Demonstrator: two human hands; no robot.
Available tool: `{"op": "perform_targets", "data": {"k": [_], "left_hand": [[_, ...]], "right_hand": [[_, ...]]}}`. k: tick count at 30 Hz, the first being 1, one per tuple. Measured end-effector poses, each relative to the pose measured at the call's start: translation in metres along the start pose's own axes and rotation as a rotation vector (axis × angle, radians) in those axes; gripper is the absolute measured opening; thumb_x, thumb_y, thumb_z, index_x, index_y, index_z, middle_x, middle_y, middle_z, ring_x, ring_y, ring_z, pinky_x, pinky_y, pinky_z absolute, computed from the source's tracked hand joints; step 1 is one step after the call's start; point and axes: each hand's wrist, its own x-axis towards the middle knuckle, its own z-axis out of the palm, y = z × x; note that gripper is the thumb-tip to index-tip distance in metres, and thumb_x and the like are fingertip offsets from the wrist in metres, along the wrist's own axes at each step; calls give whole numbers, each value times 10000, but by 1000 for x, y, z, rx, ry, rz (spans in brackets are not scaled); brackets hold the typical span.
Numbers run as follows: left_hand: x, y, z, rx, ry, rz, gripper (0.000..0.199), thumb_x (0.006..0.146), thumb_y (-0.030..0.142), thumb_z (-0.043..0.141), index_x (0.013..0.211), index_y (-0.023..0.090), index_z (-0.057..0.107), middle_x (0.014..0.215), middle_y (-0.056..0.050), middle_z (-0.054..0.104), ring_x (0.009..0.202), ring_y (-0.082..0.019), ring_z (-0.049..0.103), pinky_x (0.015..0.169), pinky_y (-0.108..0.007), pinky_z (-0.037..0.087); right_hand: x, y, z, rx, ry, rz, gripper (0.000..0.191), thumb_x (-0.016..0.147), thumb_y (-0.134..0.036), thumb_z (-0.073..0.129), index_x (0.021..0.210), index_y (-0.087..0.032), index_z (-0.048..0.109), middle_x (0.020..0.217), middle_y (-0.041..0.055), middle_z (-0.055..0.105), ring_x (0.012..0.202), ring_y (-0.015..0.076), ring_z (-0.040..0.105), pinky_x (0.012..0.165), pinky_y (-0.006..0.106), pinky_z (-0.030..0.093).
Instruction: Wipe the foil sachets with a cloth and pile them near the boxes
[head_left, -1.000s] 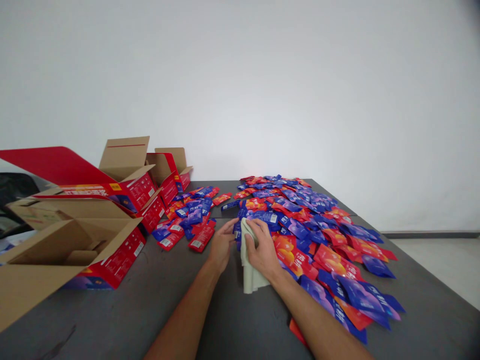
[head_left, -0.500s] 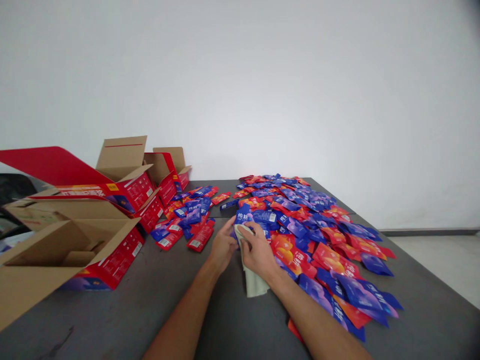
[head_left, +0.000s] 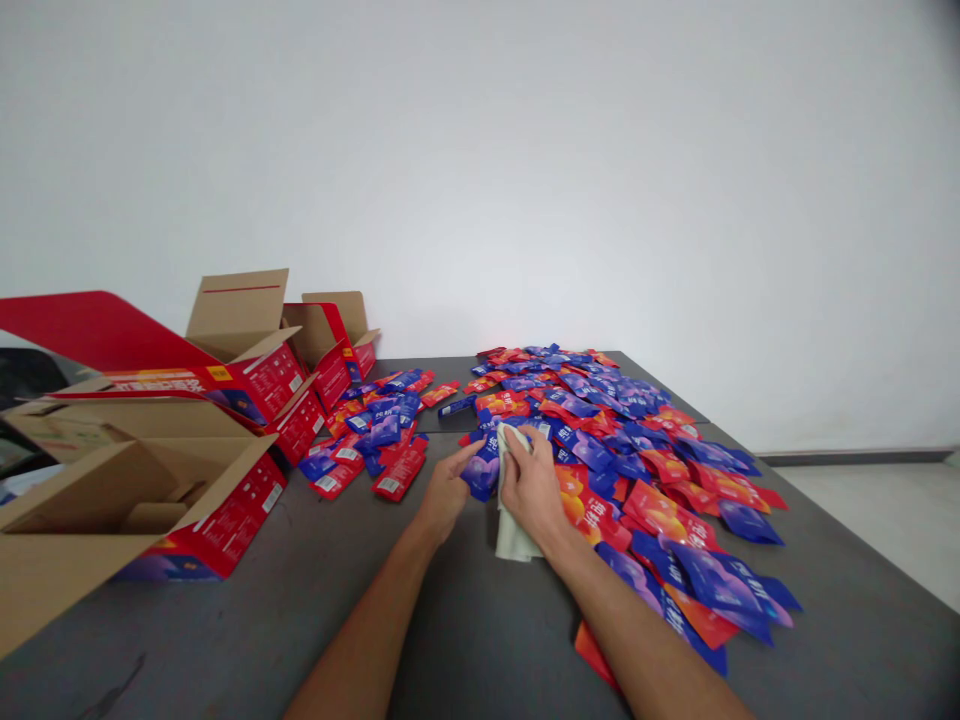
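Between my hands is a blue and purple pouch [head_left: 484, 468] with white lettering. My left hand [head_left: 447, 490] pinches its left edge. In my right hand [head_left: 531, 480] is a folded pale cloth [head_left: 514, 538], held against the pouch's right side, with its lower end hanging down over the table. Part of the pouch is hidden behind the cloth and fingers. Just right of my right hand begins a large spread of blue and red pouches [head_left: 664, 515].
Open red cardboard boxes [head_left: 236, 520] stand along the left of the dark table [head_left: 315, 590]. A smaller pile of pouches [head_left: 386, 425] lies beside them. A dark blue tube-shaped item [head_left: 456, 407] rests between the piles. A white wall [head_left: 480, 180] rises behind.
The pouch has tilted and its printed face shows more now. My right hand and the cloth have shifted slightly right and up along it, and my left hand's grip has changed.
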Motion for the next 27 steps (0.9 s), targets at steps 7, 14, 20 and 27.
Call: {"op": "perform_targets", "data": {"k": [7,14,20,27], "left_hand": [[4,-3,-6,3,87,22,843,541,22,565,1361,213,597,1232,-70,703,969,-208,673,796,-289,521],[9,-6,-8,384,325,249,636,646,51,642,1263,205,653,1347,-81,638,1300,-271,537,1138,-373,359],[11,0,-35,907,557,202,571,771,93,522,1338,141,570,1393,-172,572,1351,-307,472,1148,-414,312],[1,0,-37,1454,594,56,427,796,111,508,1189,93,676,1322,-250,547,1290,-384,481,1043,-492,374]], "right_hand": [[-12,-23,4,23,-262,-147,446,893,-131,487,1301,-273,598,1326,113,520,1184,270,516,961,434,531],[-13,-11,8,1,-219,-80,419,838,-94,524,1205,-259,640,1271,114,548,1153,272,550,947,431,546],[-12,2,11,-77,-174,-15,398,801,-78,551,1142,-244,671,1257,133,562,1107,298,574,922,448,553],[-13,6,14,-154,-215,26,380,800,-88,566,1134,-223,686,1254,157,579,1084,310,586,875,426,543]]}}
